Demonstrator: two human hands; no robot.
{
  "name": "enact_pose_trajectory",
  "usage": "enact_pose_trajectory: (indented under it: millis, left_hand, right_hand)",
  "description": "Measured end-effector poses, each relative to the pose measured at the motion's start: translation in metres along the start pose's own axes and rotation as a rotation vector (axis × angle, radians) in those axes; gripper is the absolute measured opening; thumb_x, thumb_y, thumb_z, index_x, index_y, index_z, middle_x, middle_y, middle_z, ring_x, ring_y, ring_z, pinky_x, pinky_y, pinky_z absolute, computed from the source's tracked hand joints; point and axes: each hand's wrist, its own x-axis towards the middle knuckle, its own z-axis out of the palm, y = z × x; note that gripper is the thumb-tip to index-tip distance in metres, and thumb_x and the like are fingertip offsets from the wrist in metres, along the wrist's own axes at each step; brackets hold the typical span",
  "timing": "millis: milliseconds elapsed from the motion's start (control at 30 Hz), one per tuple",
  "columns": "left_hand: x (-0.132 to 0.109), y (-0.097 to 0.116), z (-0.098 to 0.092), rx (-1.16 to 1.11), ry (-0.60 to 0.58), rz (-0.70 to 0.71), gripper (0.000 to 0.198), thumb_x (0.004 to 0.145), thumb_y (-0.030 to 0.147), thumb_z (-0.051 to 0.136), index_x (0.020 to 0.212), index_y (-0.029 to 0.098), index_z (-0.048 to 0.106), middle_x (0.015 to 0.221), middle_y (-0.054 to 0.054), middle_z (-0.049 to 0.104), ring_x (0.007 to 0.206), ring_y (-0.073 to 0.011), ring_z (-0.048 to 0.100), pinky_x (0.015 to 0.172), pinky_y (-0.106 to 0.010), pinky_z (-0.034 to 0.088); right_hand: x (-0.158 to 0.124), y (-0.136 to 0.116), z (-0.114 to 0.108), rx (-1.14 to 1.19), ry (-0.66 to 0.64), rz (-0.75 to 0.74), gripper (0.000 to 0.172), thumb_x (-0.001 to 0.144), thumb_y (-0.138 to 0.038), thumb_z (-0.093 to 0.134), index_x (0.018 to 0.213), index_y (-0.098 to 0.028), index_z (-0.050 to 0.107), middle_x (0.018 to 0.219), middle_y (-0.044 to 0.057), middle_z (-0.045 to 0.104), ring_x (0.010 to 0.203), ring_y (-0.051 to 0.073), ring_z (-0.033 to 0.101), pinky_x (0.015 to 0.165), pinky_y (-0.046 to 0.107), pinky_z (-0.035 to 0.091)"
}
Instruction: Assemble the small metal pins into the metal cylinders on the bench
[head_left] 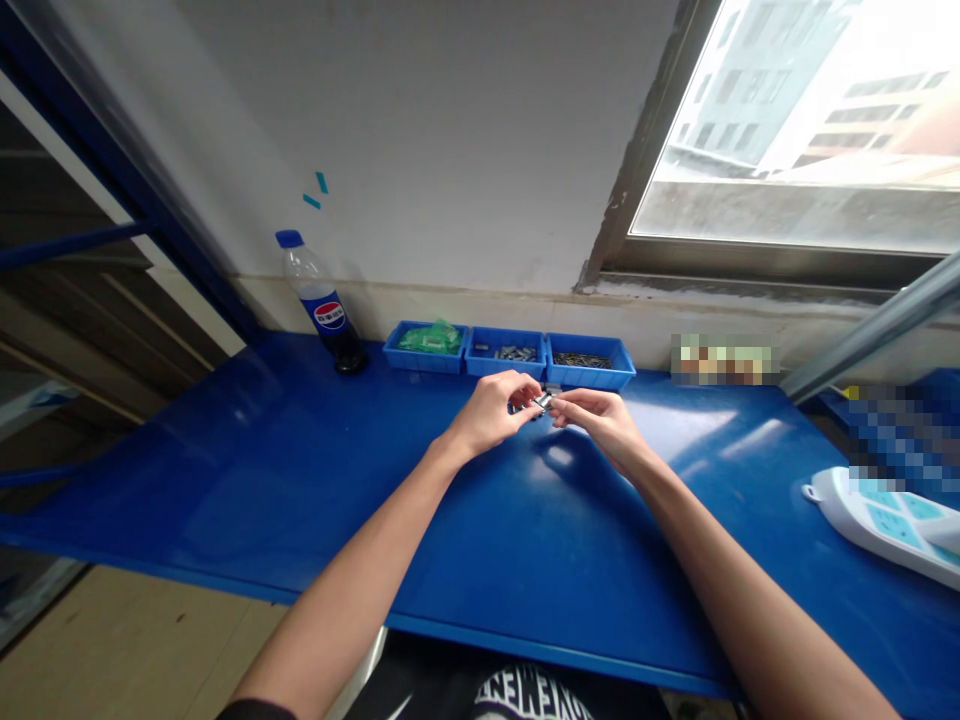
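A small silvery metal part (pixel 543 400) is held up above the blue table, between my two hands. My left hand (pixel 493 412) is closed on its left side, thumb and fingers pinching it. At the right end of the part, the fingertips of my right hand (pixel 600 422) are pinched together on it. The part's exact kind is too small to make out, and fingers cover some of it. Just behind my hands stand a blue bin of small metal pieces (pixel 505 366) and a blue bin of thin, dark metal pins (pixel 592 376).
A third blue bin (pixel 424 364) holds green plastic wrapping. Left of it stands a cola bottle (pixel 330 310), partly full. A white power strip (pixel 885 515) lies at the right of the blue table (pixel 300 480). A slanted metal bar (pixel 862 330) rises at the right, beside the window.
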Motion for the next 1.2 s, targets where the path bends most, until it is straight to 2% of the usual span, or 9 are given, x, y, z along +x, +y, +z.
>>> enact_pose_trajectory:
  millis: [67,133,233,333,567,733,867,1033,1200]
  left_hand:
    - [-0.001,-0.001,-0.003,0.164,-0.022,-0.029,0.016,0.086,0.022,0.074,0.1,0.018,0.069,0.098,-0.006,0.072,0.086,-0.0187,0.07,0.082,-0.03,0.056]
    - [-0.002,-0.003,-0.007,0.351,-0.056,-0.087,0.019,0.085,0.025,0.074,0.103,0.019,0.07,0.1,-0.008,0.073,0.092,-0.0228,0.069,0.086,-0.034,0.055]
    - [-0.004,-0.006,-0.008,0.524,-0.134,-0.158,0.019,0.085,0.026,0.074,0.103,0.02,0.072,0.098,-0.009,0.074,0.094,-0.0262,0.069,0.086,-0.036,0.055]
    - [-0.005,-0.009,-0.004,0.55,-0.166,-0.175,0.017,0.086,0.021,0.07,0.102,0.02,0.073,0.096,-0.008,0.074,0.09,-0.025,0.07,0.083,-0.034,0.055]
    - [-0.006,-0.008,0.004,0.566,-0.133,-0.169,0.024,0.085,0.01,0.06,0.101,0.021,0.072,0.094,-0.008,0.075,0.085,-0.0238,0.071,0.078,-0.031,0.055]
    - [-0.006,-0.005,0.003,0.534,-0.064,-0.203,0.023,0.086,0.009,0.059,0.1,0.022,0.071,0.094,-0.006,0.075,0.08,-0.0212,0.071,0.075,-0.029,0.055]
    - [-0.004,-0.003,0.0,0.498,0.022,-0.198,0.021,0.089,0.009,0.058,0.1,0.021,0.07,0.094,-0.007,0.074,0.083,-0.0223,0.071,0.077,-0.031,0.055]
    - [-0.003,0.002,-0.001,0.315,0.195,-0.085,0.021,0.091,0.01,0.06,0.108,0.02,0.067,0.102,-0.006,0.073,0.087,-0.0189,0.07,0.084,-0.031,0.055]
    - [-0.001,0.006,0.003,0.085,0.144,0.038,0.023,0.089,0.012,0.067,0.11,0.02,0.068,0.099,-0.004,0.072,0.087,-0.0157,0.07,0.085,-0.028,0.056]
  right_hand:
    - [0.0,-0.001,0.001,-0.022,0.044,-0.043,0.033,0.078,-0.055,0.08,0.089,-0.024,0.081,0.082,0.007,0.078,0.078,0.026,0.073,0.08,0.041,0.059]
    - [0.002,-0.001,0.0,0.002,0.117,-0.105,0.032,0.082,-0.053,0.078,0.098,-0.026,0.08,0.099,0.008,0.08,0.091,0.027,0.075,0.09,0.043,0.059]
    - [0.005,0.002,-0.003,0.061,0.182,-0.169,0.044,0.082,-0.048,0.079,0.121,-0.028,0.074,0.131,0.007,0.072,0.118,0.03,0.07,0.107,0.047,0.053]
    - [0.007,0.006,-0.007,0.078,0.159,-0.157,0.054,0.081,-0.045,0.081,0.131,-0.031,0.068,0.144,0.005,0.064,0.13,0.031,0.063,0.113,0.048,0.049]
    - [0.004,0.005,-0.005,0.043,0.092,-0.121,0.045,0.083,-0.047,0.079,0.123,-0.029,0.071,0.13,0.006,0.072,0.122,0.031,0.068,0.108,0.048,0.052]
    - [0.002,0.004,-0.004,0.007,0.074,-0.101,0.041,0.084,-0.047,0.076,0.121,-0.029,0.072,0.125,0.007,0.073,0.117,0.03,0.069,0.102,0.046,0.055]
    - [0.001,0.003,-0.002,-0.01,0.07,-0.098,0.036,0.084,-0.046,0.076,0.114,-0.027,0.073,0.12,0.007,0.075,0.108,0.028,0.072,0.095,0.043,0.057]
    - [-0.001,-0.002,0.001,-0.007,0.011,-0.047,0.037,0.084,-0.049,0.075,0.111,-0.023,0.073,0.091,0.005,0.079,0.081,0.022,0.073,0.083,0.038,0.056]
    - [-0.002,-0.004,0.002,0.082,0.0,-0.022,0.045,0.08,-0.047,0.081,0.117,-0.023,0.074,0.091,0.006,0.079,0.08,0.021,0.071,0.081,0.038,0.055]
